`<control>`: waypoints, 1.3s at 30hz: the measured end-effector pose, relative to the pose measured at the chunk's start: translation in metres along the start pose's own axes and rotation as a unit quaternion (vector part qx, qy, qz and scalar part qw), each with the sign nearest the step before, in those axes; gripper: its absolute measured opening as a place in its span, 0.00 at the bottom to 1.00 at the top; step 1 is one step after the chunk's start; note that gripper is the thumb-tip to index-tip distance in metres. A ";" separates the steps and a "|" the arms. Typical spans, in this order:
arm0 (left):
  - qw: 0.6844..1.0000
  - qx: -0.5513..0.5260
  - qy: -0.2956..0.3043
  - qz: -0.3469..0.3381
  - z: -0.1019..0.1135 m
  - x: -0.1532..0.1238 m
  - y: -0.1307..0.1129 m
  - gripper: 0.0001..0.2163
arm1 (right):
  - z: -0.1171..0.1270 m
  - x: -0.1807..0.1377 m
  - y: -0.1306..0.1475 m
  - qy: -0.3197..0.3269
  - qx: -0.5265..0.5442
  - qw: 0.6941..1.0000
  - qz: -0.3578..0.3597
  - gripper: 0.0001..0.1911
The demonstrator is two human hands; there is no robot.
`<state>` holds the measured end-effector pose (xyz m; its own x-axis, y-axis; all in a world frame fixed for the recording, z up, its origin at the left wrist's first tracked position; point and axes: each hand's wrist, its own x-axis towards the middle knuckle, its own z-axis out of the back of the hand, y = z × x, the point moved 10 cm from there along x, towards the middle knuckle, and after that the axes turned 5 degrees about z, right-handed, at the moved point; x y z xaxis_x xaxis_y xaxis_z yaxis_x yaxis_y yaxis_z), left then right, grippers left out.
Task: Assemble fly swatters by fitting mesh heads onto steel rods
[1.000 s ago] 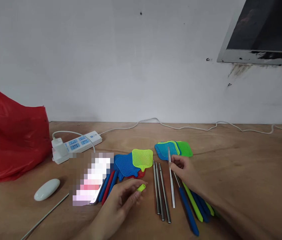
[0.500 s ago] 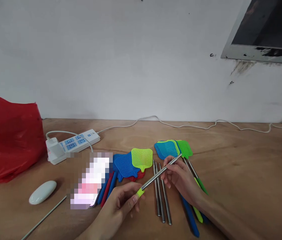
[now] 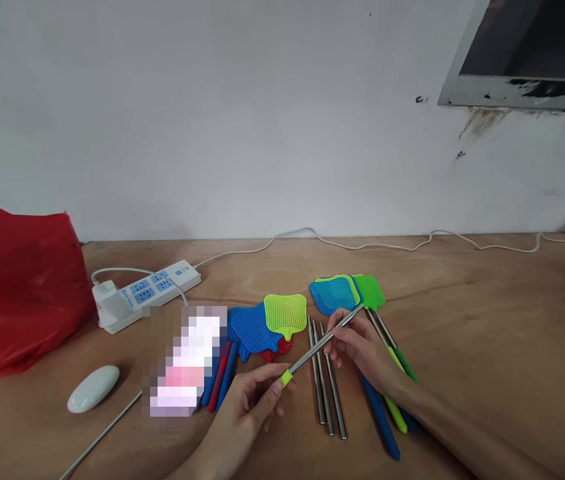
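Note:
My left hand [image 3: 249, 407] is closed around the yellow-green handle [image 3: 286, 378] of a fly swatter rod. The metal rod [image 3: 307, 357] slants up to the right out of that handle. Near its far end my right hand [image 3: 362, 343] pinches the rod between thumb and fingers. No swatter head is on the rod's tip. Under the hands, several loose metal rods [image 3: 333, 400] lie side by side. Left of them are loose swatter heads, a yellow-green one [image 3: 286, 315] on top of blue ones [image 3: 252, 328] and a red one [image 3: 285, 347].
Behind my right hand lie swatters with blue [image 3: 332, 297] and green heads [image 3: 371, 291]. Blue and red handles [image 3: 219, 377] lie beside a blurred phone [image 3: 182, 373]. Farther left are a white power strip [image 3: 162, 293], a white oval object [image 3: 93, 389] and a red bag [image 3: 17, 287].
The camera view has shifted slightly. Both hands keep their hold on the handle and rod, with hardly any other movement visible.

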<state>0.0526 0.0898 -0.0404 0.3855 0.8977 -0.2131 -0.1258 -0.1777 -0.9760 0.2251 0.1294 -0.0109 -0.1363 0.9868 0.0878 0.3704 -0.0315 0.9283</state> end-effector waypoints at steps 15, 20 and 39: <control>0.998 -0.042 0.041 -0.025 -0.009 0.003 -0.011 0.19 | 0.004 -0.007 0.013 0.003 -0.088 0.994 0.067 0.15; 0.997 -0.055 0.043 -0.015 -0.009 0.004 -0.010 0.18 | 0.017 -0.006 0.020 -0.060 -0.086 0.989 0.103 0.15; 1.000 -0.003 0.020 0.023 -0.006 -0.003 -0.003 0.23 | 0.003 -0.008 0.029 0.006 -0.264 0.958 0.114 0.14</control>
<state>0.0575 0.0850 -0.0369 0.4154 0.8718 -0.2597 -0.1394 -0.2212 -0.9652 0.2396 0.1216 0.0139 -0.1187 0.9429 0.3112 -0.1248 -0.3251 0.9374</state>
